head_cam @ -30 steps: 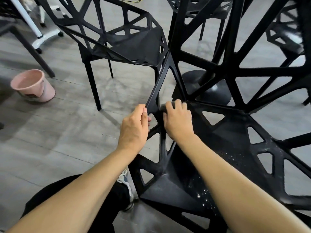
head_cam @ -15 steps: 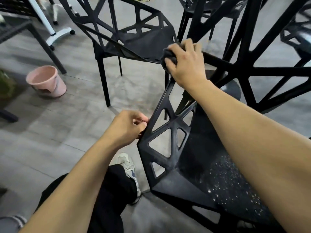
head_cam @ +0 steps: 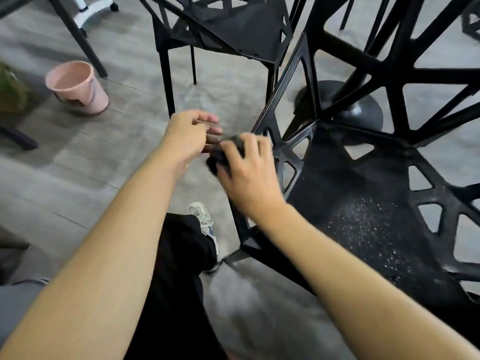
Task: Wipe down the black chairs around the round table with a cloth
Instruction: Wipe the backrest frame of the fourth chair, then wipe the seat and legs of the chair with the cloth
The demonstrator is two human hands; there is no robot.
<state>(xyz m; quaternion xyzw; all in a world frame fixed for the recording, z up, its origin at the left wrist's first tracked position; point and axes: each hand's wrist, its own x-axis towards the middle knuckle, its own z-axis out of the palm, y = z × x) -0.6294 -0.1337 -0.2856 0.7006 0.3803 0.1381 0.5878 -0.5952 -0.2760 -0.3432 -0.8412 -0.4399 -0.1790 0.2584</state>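
Note:
A black lattice chair fills the right side, its seat speckled with pale dust. My right hand is closed on a dark cloth just left of the chair's left side frame. My left hand hovers beside it with fingers loosely spread, its fingertips close to the cloth, holding nothing that I can see. A second black chair stands behind, at the top centre.
A pink bucket sits on the grey floor at the left. The round table's dark base shows through the chair back. My black trouser leg and pale shoe are below the hands. A white wheeled stand is at top left.
My right hand came down from the top of the chair's side frame with the cloth, to the lower left. My left hand let go of the frame and opened.

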